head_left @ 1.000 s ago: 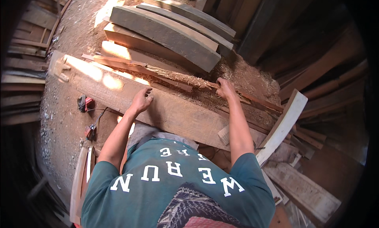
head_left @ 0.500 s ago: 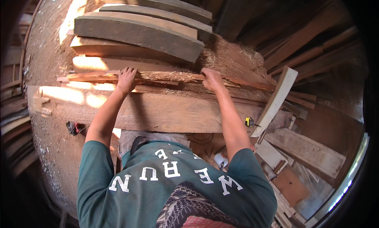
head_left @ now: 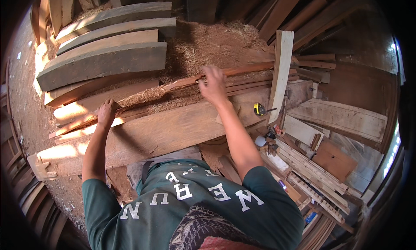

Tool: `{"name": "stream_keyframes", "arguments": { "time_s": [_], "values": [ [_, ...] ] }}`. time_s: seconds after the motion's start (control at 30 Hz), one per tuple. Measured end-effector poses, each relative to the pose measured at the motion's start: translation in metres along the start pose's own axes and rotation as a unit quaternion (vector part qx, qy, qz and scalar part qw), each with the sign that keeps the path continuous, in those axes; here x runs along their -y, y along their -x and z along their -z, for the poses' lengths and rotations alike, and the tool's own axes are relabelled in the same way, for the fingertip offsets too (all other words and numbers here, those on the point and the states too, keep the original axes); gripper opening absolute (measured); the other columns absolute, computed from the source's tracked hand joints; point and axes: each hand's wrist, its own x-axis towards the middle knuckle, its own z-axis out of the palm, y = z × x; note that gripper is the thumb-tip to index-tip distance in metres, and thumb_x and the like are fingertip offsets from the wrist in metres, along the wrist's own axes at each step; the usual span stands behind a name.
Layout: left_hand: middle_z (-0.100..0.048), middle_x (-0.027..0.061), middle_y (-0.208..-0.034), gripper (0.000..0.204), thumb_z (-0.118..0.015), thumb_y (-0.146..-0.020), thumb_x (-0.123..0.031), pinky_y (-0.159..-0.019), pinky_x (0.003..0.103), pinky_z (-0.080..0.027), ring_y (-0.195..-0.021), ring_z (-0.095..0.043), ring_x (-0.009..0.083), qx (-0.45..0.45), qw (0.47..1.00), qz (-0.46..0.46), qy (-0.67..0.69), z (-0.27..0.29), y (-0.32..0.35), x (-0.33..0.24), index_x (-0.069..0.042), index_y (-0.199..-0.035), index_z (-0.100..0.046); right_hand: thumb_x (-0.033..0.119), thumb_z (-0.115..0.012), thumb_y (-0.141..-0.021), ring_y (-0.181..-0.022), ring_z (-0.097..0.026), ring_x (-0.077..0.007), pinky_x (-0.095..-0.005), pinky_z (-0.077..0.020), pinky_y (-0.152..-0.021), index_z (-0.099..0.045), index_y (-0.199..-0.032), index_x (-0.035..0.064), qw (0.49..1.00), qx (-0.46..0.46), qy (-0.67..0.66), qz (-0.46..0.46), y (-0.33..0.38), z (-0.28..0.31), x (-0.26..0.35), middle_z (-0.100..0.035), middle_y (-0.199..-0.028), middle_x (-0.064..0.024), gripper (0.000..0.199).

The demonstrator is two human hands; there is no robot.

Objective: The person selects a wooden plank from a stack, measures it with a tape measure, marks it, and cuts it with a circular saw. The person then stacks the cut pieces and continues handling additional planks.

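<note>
A long, rough-edged wood strip (head_left: 253,68) lies slanted across the bench, its right end farther from me than its left. My left hand (head_left: 106,114) is closed over the strip near its left part, knuckles up. Farther right, my right hand (head_left: 212,85) has its fingers curled over the same strip, partly hiding it. Shavings cling along the strip between both hands. Just in front of it runs a thick, wide wooden beam (head_left: 173,128), with thinner strips lying between.
Curved thick timbers (head_left: 104,61) are lined up beyond my left hand. Wood shavings (head_left: 216,40) heap behind the strip. A pale board (head_left: 281,72) crosses the beam at right, beside a yellow-black tape measure (head_left: 259,109). Several boards and tools crowd the lower right.
My view has turned, so the bench now slants up to the right. My left hand appears lower and farther left, my right hand slightly left; both remain at the strip.
</note>
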Motion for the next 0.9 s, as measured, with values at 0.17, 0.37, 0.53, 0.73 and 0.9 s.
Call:
{"name": "stream_keyframes", "arguments": {
  "time_s": [0.17, 0.37, 0.53, 0.73, 0.9],
  "values": [
    [-0.058, 0.0121, -0.126, 0.042, -0.068, -0.088, -0.01, -0.096, 0.057, -0.047, -0.12, -0.057, 0.0351, -0.049, 0.996, 0.022, -0.074, 0.02, 0.018, -0.003, -0.007, -0.128, -0.054, 0.014, -0.069, -0.085, -0.131, -0.049, -0.0403, -0.0527, -0.0393, -0.112, -0.056, -0.132, 0.0043, 0.952, -0.297, 0.001, -0.074, 0.037, 0.072, -0.082, -0.054, -0.135, -0.02, 0.05],
    [-0.058, 0.0119, -0.123, 0.04, -0.069, -0.089, -0.014, -0.094, 0.054, -0.047, -0.118, -0.057, 0.0345, -0.077, 0.989, 0.05, -0.116, 0.044, 0.017, 0.015, -0.007, -0.126, -0.056, 0.026, -0.07, -0.09, -0.143, -0.037, -0.0457, -0.0588, -0.0361, -0.115, -0.037, -0.153, 0.0046, 0.853, -0.272, 0.078, -0.438, 0.077, 0.093, -0.208, -0.033, -0.157, -0.0225, 0.074],
    [-0.059, 0.0099, -0.121, 0.044, -0.074, -0.085, -0.014, -0.094, 0.053, -0.047, -0.116, -0.058, 0.0312, -0.144, 0.971, 0.054, -0.185, 0.05, 0.031, 0.052, -0.009, -0.124, -0.055, 0.043, -0.068, -0.094, -0.144, -0.037, -0.0459, -0.0528, -0.032, -0.12, -0.041, -0.154, 0.0062, 0.861, -0.131, 0.036, -0.491, 0.119, 0.033, -0.338, -0.043, -0.155, -0.0239, 0.076],
    [-0.06, 0.0083, -0.116, 0.036, -0.068, -0.084, -0.005, -0.099, 0.058, -0.046, -0.109, -0.062, 0.0318, -0.12, 0.964, 0.081, -0.224, 0.088, 0.06, 0.085, -0.011, -0.118, -0.057, 0.03, -0.045, -0.105, -0.148, -0.035, -0.0366, -0.0489, -0.0328, -0.119, -0.059, -0.143, 0.0112, 0.869, 0.219, 0.255, -0.363, 0.16, 0.003, -0.406, -0.046, -0.155, -0.0196, 0.045],
    [-0.056, 0.0079, -0.118, 0.033, -0.058, -0.089, -0.006, -0.104, 0.063, -0.041, -0.118, -0.056, 0.0309, -0.107, 0.969, 0.142, -0.17, 0.133, 0.109, 0.121, -0.013, -0.121, -0.056, 0.03, -0.057, -0.098, -0.115, -0.064, -0.0456, -0.0497, -0.049, -0.104, -0.063, -0.131, -0.0026, 0.854, 0.008, 0.053, -0.517, 0.15, 0.006, -0.382, -0.066, -0.123, -0.0308, 0.047]
  ]
}}
